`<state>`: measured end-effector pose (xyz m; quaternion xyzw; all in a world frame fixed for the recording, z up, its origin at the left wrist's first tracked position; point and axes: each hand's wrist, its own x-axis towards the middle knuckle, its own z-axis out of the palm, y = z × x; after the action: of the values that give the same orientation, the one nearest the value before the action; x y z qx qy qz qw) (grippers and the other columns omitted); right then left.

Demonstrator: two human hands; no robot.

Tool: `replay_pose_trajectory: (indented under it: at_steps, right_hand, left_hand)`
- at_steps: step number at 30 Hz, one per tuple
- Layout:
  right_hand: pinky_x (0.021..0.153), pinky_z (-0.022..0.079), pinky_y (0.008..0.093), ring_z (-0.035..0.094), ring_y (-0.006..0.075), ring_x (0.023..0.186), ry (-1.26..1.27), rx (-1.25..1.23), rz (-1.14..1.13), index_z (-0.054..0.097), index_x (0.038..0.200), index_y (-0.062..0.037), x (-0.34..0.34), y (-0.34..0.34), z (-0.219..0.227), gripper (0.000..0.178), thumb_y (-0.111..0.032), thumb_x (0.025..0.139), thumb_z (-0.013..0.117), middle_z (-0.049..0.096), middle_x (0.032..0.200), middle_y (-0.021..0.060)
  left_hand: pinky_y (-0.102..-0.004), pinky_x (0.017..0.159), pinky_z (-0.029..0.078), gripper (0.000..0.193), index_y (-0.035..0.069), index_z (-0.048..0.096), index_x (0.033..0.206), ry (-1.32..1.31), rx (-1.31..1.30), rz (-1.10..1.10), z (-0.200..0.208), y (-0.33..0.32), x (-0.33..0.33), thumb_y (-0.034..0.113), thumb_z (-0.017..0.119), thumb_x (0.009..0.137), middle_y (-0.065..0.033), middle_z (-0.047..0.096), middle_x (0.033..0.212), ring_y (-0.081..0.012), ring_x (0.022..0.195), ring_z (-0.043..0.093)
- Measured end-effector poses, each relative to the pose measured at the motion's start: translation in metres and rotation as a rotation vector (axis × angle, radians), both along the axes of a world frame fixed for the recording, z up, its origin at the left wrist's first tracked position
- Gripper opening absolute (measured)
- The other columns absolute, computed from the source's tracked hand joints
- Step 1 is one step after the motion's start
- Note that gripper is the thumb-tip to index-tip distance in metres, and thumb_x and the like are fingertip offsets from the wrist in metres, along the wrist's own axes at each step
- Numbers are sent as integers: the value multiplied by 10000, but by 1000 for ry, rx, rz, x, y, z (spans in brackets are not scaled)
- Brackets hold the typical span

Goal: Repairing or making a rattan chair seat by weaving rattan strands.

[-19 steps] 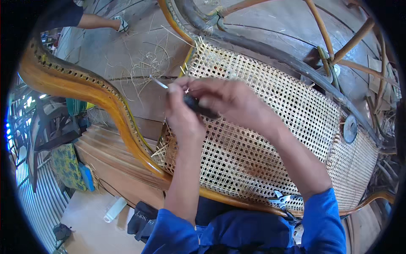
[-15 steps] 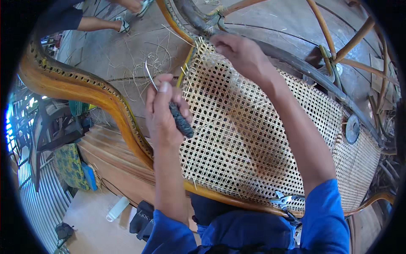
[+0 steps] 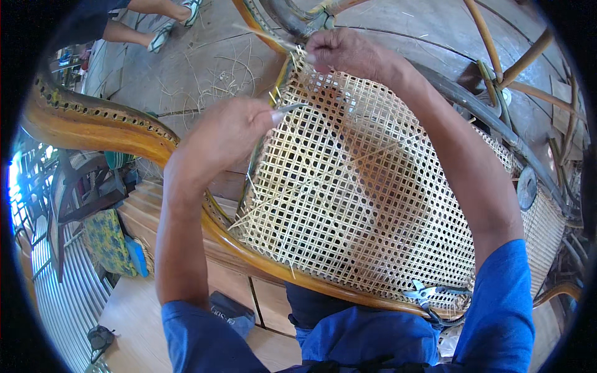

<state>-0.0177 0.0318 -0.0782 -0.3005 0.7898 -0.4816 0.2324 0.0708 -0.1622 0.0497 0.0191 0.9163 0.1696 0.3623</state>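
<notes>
Corrugated sheeting (image 3: pixel 59 280) lay at eight o'clock, with a yellow-and-green pad (image 3: pixel 109 242) beside it. At half past nine curved the holed wooden frame (image 3: pixel 99 135). Between ten and eleven stood another person's sandalled feet (image 3: pixel 160 37), the second foot further into view than half a second before.

Also toward half past ten, the left hand (image 3: pixel 233 127) was closed round a pointed metal tool (image 3: pixel 291 107), its handle hidden in the fist. Earlier the dark handle had shown and the tip had pointed up and left; now the tip pointed right, over the woven cane panel (image 3: pixel 323 199), which spread from the centre toward four o'clock.

Between twelve and one, the right hand (image 3: pixel 348 53) stayed by the panel's top corner, fingers curled toward the thumb; whether they gripped a strand could not be told. Pliers (image 3: pixel 420 290) rested between four and five, and a grey disc (image 3: pixel 527 188) at three.
</notes>
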Motion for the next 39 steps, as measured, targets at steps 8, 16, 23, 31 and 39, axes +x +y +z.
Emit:
replay_pose_trajectory:
  at_steps: [8,16,23,31,39]
  right_hand:
    - [640,449,420,593,344,688,104,193,-292,607,892,-48,22,30,2,245,-286,863,557,598,735,189]
    - [635,475,417,604,365,715,155,342,-395,636,837,-50,38,28,-21,214,-241,814,543,600,765,209]
    - [701,490,426,603,369,780,114,320,-385,660,822,-52,45,28,-11,240,-258,767,550,619,806,200]
    - [693,495,432,613,358,791,96,332,-313,666,817,-56,37,35,-19,232,-246,741,558,626,801,194]
    - [632,467,390,553,292,581,211,277,-271,620,831,7,44,40,-14,280,-253,762,546,588,684,199]
  left_hand:
    - [-474,715,459,238,-4,614,815,409,-267,-482,-39,34,-52,192,478,822,-211,615,786,-377,812,608]
    - [-428,718,507,226,28,675,895,244,-534,-585,-46,90,-80,134,533,755,-168,656,928,-323,860,642]
    - [-416,739,519,229,54,687,929,214,-629,-649,-45,101,-84,121,578,739,-147,662,966,-298,880,648]
    - [-395,733,513,229,66,686,955,143,-746,-696,-48,118,-90,162,582,776,-139,667,966,-285,898,646]
    - [-372,768,519,271,92,685,1034,41,-762,-717,-39,133,-88,153,589,788,-89,658,1067,-235,983,634]
